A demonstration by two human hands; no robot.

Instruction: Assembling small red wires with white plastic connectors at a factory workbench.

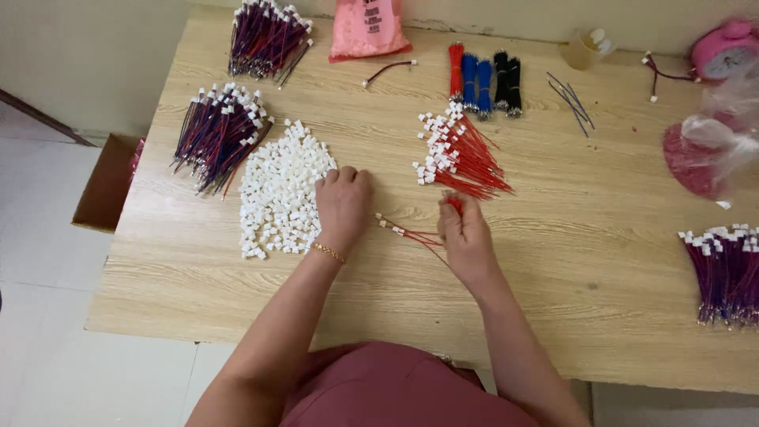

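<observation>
My left hand [342,204], with a thin gold bracelet at the wrist, rests fingers down on the right edge of a heap of small white plastic connectors [277,190]. My right hand [465,233] pinches a few thin red wires [411,234] that lie toward the left, with white connectors on their far ends. Just beyond my right hand is a fan of red wires with white connectors [458,158] on the wooden table [593,261].
Bundles of purple-and-red connector wires lie at the back left [267,38], left [220,134] and right edge [723,273]. Red, blue and black wire bundles [484,79], a pink bag [368,28], a clear cup [585,47], a pink clock [723,49]. A cardboard box [107,186] stands on the floor.
</observation>
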